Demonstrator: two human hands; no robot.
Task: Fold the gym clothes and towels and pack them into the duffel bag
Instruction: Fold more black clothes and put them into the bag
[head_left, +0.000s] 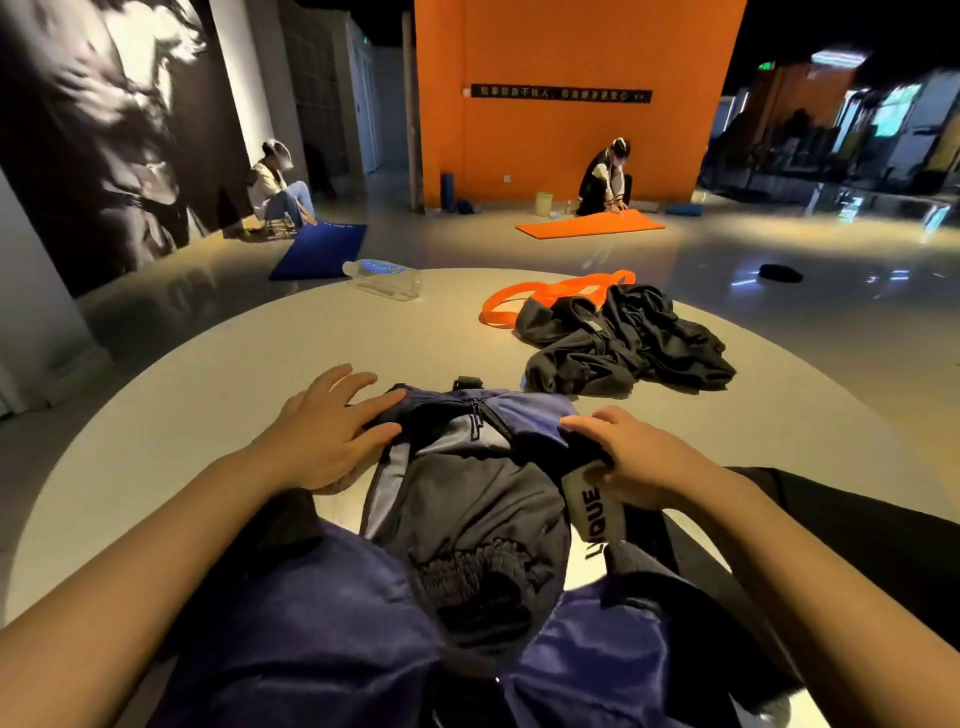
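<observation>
Duffel bag (467, 519), navy, lay open on the round table (208, 395) between both hands, dark clothing inside. Left hand (322, 431) rested flat, fingers spread, on its far left rim. Right hand (639, 462) gripped the right rim beside a lettered strap (592, 512). Beyond lay crumpled black clothes (623, 338), an orange band (519, 306) and a plastic bottle (382, 278), well apart.

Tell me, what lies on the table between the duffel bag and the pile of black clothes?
In the head view, only bare table separates the duffel bag from the black clothes.
</observation>
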